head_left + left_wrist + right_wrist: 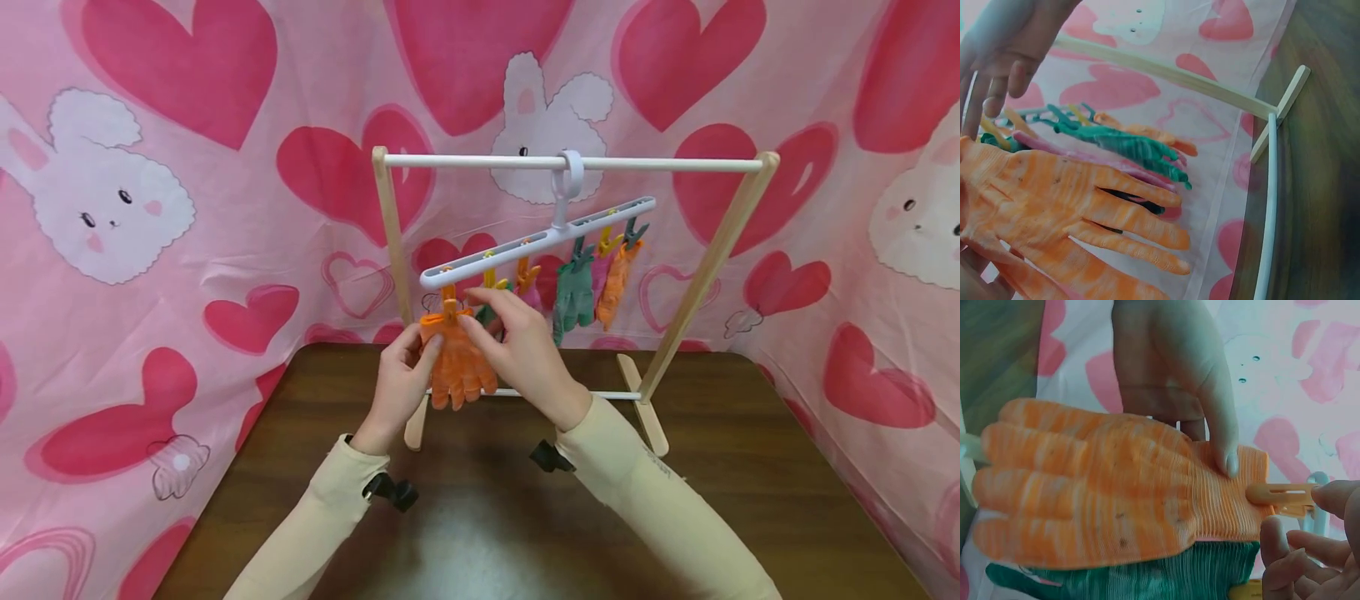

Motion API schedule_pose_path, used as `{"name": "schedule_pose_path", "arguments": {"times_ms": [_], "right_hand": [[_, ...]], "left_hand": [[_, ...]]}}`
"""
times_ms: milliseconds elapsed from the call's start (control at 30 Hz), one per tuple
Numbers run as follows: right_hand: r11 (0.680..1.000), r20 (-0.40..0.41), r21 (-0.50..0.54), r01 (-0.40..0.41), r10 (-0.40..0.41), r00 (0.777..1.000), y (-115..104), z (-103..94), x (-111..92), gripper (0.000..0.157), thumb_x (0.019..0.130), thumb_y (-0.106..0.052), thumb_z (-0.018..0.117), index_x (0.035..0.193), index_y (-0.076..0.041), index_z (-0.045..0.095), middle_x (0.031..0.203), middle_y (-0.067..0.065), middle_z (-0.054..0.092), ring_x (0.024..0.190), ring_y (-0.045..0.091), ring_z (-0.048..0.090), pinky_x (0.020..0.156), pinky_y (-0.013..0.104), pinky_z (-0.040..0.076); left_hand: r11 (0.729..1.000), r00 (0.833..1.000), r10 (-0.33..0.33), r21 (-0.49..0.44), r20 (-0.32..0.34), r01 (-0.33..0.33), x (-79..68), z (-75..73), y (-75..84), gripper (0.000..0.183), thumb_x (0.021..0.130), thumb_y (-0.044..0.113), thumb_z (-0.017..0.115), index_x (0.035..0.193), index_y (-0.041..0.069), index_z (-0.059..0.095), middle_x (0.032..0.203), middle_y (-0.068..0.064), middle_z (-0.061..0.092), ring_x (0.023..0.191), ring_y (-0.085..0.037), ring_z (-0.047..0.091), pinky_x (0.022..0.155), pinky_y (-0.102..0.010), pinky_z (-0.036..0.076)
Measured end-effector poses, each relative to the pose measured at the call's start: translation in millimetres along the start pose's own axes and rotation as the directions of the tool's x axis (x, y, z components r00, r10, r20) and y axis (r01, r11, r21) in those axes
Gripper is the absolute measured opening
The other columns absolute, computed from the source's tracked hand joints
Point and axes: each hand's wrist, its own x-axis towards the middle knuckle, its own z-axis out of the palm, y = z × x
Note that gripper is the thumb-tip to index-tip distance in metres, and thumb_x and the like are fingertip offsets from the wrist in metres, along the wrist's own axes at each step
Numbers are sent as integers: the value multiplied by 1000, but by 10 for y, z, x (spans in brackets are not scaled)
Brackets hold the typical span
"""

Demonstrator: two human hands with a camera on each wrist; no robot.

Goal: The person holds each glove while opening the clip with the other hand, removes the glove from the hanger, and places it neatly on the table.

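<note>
"What did the left hand (396, 382) have?"

"The cuff of an orange glove (459, 371), pinched with the thumb in front. The glove's fingers dangled below that grip."

"And the right hand (528, 350)?"

"Its fingers were loosely bent, gripping nothing that I could see, just beside the orange clip (450, 310) directly above the pinch. The clip was on the cuff; whether a fingertip touched it, I couldn't tell."

"What crowded them?"

"A green glove (1147, 578) lay right behind the held one, partly covered by it. Past that, a pink glove (531, 297) hung partly hidden by the right hand, then a second green glove (574, 300) and, farthest off, another orange glove (618, 287)."

"Above the grip?"

"The low end of the tilted white hanger (487, 263), hooked over a white rod (480, 162)."

"Below?"

"The stand's lower bar (607, 395), well under the pinch, and the brown table (480, 517)."
</note>
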Motion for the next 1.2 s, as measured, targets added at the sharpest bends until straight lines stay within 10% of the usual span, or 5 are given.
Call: {"name": "schedule_pose_path", "arguments": {"times_ms": [1200], "right_hand": [[923, 76, 338, -185, 170, 983, -46, 49, 132, 25, 99, -18, 74, 120, -6, 67, 110, 8, 73, 99, 21, 69, 92, 37, 57]], "left_hand": [[1000, 995, 28, -5, 101, -28, -91, 24, 93, 23, 104, 2, 59, 125, -5, 64, 104, -20, 70, 85, -15, 65, 74, -25, 56]]}}
